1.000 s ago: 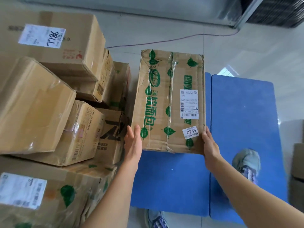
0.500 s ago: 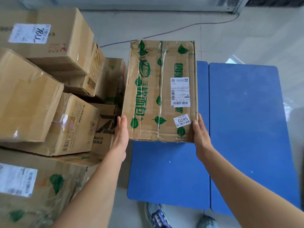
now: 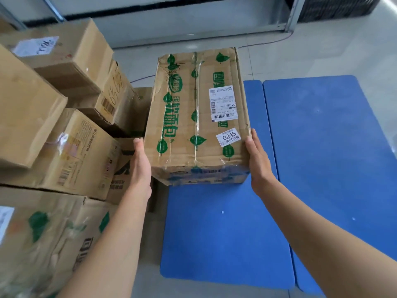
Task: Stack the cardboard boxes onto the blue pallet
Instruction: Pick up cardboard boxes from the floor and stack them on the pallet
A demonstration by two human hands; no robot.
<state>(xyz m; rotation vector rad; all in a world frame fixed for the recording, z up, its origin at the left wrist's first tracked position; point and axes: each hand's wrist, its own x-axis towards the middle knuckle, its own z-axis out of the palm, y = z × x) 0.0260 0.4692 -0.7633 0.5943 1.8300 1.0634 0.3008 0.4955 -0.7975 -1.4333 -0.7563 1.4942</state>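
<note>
Left hand (image 3: 139, 166) and right hand (image 3: 256, 160) press flat on the sides of the leaf-print box (image 3: 197, 117), held over the blue pallet (image 3: 225, 233). Its bottom is hidden. Piled boxes (image 3: 71, 151) are cut off.

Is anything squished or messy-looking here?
Yes. The leaf-printed box, carried between the left hand and right hand over the blue pallet, has a crumpled, creased near edge with wrinkled tape. The pile of boxes on the left is jumbled, with several sitting tilted instead of flat.
</note>
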